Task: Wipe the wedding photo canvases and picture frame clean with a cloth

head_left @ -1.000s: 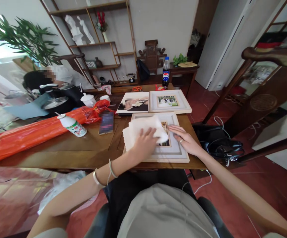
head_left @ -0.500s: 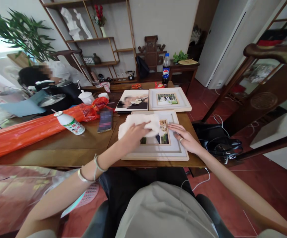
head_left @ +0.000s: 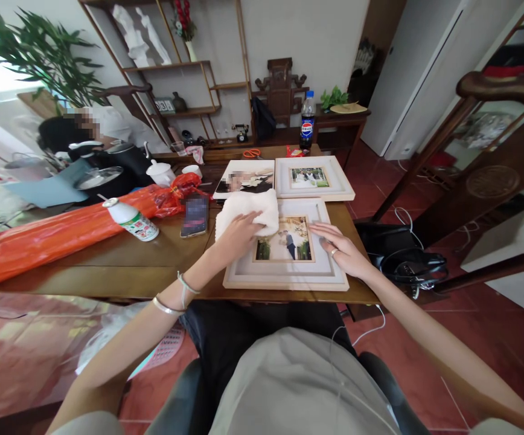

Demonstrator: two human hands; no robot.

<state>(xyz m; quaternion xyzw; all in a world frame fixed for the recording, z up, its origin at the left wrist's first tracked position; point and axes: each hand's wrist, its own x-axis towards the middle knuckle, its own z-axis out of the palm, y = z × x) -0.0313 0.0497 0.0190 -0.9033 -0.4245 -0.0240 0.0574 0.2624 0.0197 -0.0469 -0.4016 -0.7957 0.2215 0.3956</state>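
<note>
My left hand [head_left: 240,234] presses on a fluffy white cloth [head_left: 249,211], its fingers over the near part of it. The cloth lies across the upper left of a pale picture frame [head_left: 329,281], beside the wedding photo [head_left: 285,243] set in the middle. My right hand [head_left: 342,249] rests with its fingers stretched out on the right side of the same frame. Behind it lie a second framed photo [head_left: 350,194] and a flat photo panel [head_left: 262,171], whose near edge the cloth reaches.
A phone [head_left: 195,216], a white drink bottle [head_left: 130,220] and a long red-wrapped bundle [head_left: 63,234] lie to the left. Orange scissors [head_left: 252,154] and a cola bottle [head_left: 307,121] are at the back. Another person's dark-haired head [head_left: 60,132] shows at far left, beyond the pots.
My left hand has slid the cloth left and away from me, so more of the photo shows. My right hand stays on the frame's right side. The view has shifted slightly.
</note>
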